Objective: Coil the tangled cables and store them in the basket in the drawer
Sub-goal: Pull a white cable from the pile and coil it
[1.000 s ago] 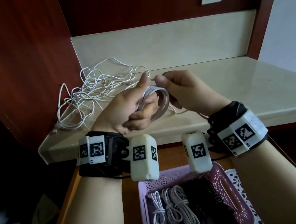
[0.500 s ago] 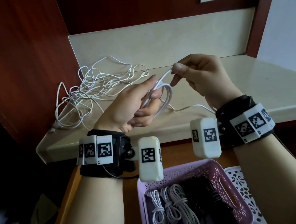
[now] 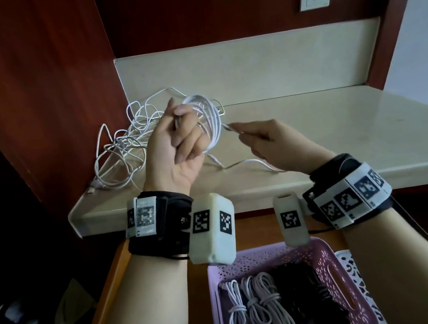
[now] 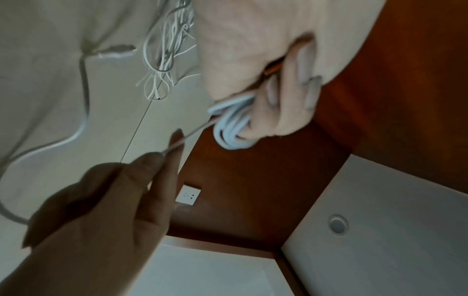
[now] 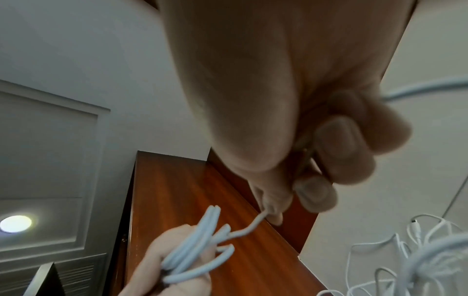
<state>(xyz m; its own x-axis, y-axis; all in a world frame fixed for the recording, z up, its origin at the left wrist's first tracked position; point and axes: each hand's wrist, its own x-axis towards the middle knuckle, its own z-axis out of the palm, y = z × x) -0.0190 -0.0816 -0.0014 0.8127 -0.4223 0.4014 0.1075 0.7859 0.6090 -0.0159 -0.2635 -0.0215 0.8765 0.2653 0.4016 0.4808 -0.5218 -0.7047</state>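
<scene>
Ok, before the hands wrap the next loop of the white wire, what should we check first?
1. Left hand grips the coil: ok.
2. Right hand pinches the loose wire end: ok.
3. Slack wire left to wrap: ok.
4. That wire is free of the tangle: cannot tell.
5. Basket in the open drawer has room: ok.

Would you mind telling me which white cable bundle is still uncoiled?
The tangled white cables on the countertop; those in the purple basket are tied coils.
</scene>
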